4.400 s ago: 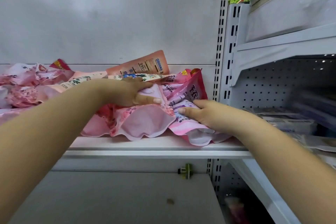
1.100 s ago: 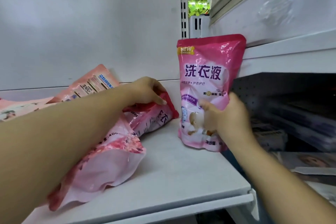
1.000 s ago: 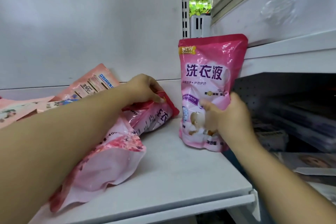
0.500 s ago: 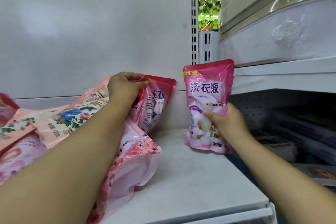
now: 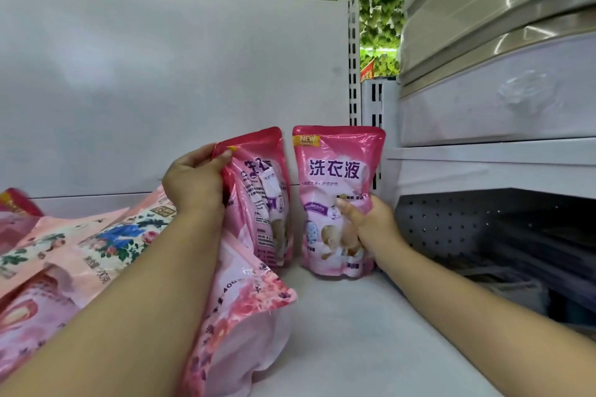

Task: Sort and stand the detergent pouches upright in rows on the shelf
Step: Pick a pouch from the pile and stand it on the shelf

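A pink detergent pouch (image 5: 335, 177) stands upright at the back right corner of the white shelf (image 5: 361, 332). My right hand (image 5: 367, 229) grips its lower right side, thumb across the front. Just left of it a second matching pink pouch (image 5: 261, 196) stands nearly upright, creased; my left hand (image 5: 193, 184) pinches its top left corner. A heap of other pink and floral pouches (image 5: 80, 255) lies flat on the shelf's left half, one pale pink pouch (image 5: 245, 325) under my left forearm.
The white back panel (image 5: 161, 90) closes the shelf behind. A slotted upright (image 5: 353, 74) and a neighbouring shelf unit (image 5: 483, 164) with a dark perforated bay stand at the right. Green foliage shows above the panel.
My left hand has raised the second pink pouch from lying on the heap to nearly upright beside the first. My right hand has pushed the first pouch back to the shelf's rear corner.
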A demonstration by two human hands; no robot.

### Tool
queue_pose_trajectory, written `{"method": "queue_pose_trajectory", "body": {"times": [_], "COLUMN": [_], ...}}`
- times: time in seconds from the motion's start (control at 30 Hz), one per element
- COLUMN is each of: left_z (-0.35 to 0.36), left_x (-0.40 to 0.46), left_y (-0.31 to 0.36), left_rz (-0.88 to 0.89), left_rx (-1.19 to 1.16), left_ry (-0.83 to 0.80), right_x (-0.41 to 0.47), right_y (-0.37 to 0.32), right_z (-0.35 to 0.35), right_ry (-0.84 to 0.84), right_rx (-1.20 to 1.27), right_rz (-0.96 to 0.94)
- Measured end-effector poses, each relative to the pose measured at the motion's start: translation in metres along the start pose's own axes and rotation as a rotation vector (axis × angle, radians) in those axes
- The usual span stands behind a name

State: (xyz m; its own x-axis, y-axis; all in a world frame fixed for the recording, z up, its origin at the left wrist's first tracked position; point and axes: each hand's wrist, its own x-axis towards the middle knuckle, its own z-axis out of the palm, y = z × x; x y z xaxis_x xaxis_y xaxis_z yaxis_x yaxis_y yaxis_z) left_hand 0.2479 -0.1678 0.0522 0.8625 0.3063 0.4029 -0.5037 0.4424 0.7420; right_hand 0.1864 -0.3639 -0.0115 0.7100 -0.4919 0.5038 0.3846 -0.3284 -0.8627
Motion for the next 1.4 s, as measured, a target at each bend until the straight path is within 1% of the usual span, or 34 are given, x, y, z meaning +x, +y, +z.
{"method": "queue_pose_trajectory", "body": {"times": [0.2, 0.3, 0.4, 0.43, 0.53, 0.57, 0.63, 0.73, 0.83, 0.9, 0.97, 1.0, 1.1, 1.17, 1.23, 1.3, 1.33, 1.4], "left_z": [-0.001, -0.001, 0.0, 0.0, 0.0, 0.0, -0.001, -0.004, -0.005, -0.005, -0.005, -0.005, -0.006, -0.007, -0.007, -0.006, -0.006, -0.005], "left_x": [-0.002, -0.004, -0.004, -0.003, 0.001, 0.002, 0.005, 0.009, 0.01, 0.008, 0.006, 0.005, 0.003, 0.001, -0.001, -0.003, -0.003, -0.003], "left_y": [0.001, 0.002, 0.002, 0.001, 0.002, 0.003, 0.005, 0.009, 0.01, 0.008, 0.005, 0.004, 0.003, 0.002, 0.0, -0.003, -0.005, -0.006], "left_rz": [-0.017, -0.014, -0.007, -0.004, -0.001, 0.002, 0.019, 0.052, 0.063, 0.06, 0.047, 0.035, 0.005, -0.005, -0.009, -0.007, -0.008, -0.004], "left_rx": [-0.054, -0.046, -0.051, -0.055, -0.059, -0.062, -0.067, -0.109, -0.11, -0.105, -0.095, -0.098, -0.114, -0.119, -0.107, -0.096, -0.087, -0.072], "left_ry": [0.023, 0.019, 0.015, 0.015, 0.026, 0.033, 0.05, 0.075, 0.083, 0.074, 0.064, 0.059, 0.034, 0.042, 0.063, 0.064, 0.064, 0.065], "right_x": [0.015, 0.017, 0.019, 0.018, 0.017, 0.017, 0.023, 0.027, 0.026, 0.027, 0.025, 0.023, 0.017, 0.017, 0.02, 0.024, 0.026, 0.03], "right_y": [0.004, 0.006, 0.008, 0.008, 0.009, 0.008, 0.009, 0.01, 0.006, -0.001, -0.009, -0.013, -0.018, -0.022, -0.031, -0.04, -0.043, -0.043], "right_z": [0.015, 0.012, 0.002, -0.002, -0.008, -0.008, -0.005, 0.0, 0.001, 0.004, 0.008, 0.01, 0.007, 0.002, -0.001, -0.001, 0.001, 0.005], "right_ry": [-0.079, -0.126, -0.145, -0.168, -0.301, -0.322, -0.307, -0.285, -0.31, -0.252, -0.146, -0.113, -0.078, -0.086, -0.058, -0.044, -0.065, -0.141], "right_rx": [-0.011, 0.048, -0.113, -0.139, -0.079, -0.091, -0.081, 0.037, 0.014, -0.145, -0.314, -0.351, -0.362, -0.415, -0.464, -0.444, -0.419, -0.385], "right_rz": [0.017, 0.096, 0.131, 0.132, 0.189, 0.194, 0.213, 0.323, 0.375, 0.33, 0.212, 0.149, 0.045, 0.029, -0.004, -0.043, -0.036, 0.065]}}
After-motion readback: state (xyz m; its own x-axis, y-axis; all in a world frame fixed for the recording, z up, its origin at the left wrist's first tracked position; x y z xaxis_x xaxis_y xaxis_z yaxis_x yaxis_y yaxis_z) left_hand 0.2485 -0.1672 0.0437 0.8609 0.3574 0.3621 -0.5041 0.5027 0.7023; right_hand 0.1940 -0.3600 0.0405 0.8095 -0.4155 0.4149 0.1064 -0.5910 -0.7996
